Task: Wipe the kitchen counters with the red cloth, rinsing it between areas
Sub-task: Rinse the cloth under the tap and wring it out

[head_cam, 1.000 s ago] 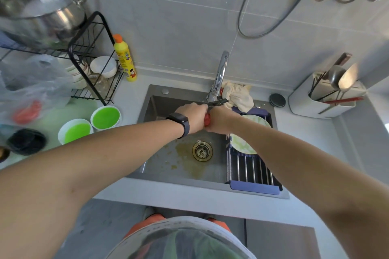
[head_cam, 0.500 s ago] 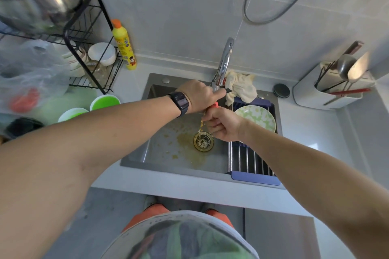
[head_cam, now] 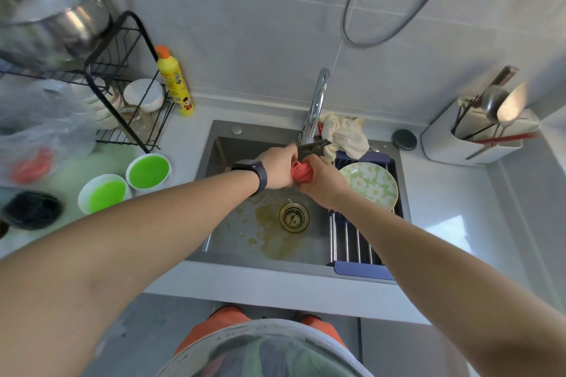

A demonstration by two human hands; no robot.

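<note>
Red cloth [head_cam: 299,174] is bunched into a tight wad over the sink [head_cam: 245,147], just under the faucet [head_cam: 315,107] spout, clamped between both hands: left hand [head_cam: 277,168] grips its left side, right hand [head_cam: 321,177] grips its right side, fingers of both curled round it. Drain [head_cam: 294,217] sits nearer, below the hands; floral plate [head_cam: 369,184] lies on the drying rack [head_cam: 355,242] just right of the right hand. Yellow bottle [head_cam: 176,82] at far left of the sink on the surface [head_cam: 435,202] carries a printed label with a cartoon figure, text too small to read.
</note>
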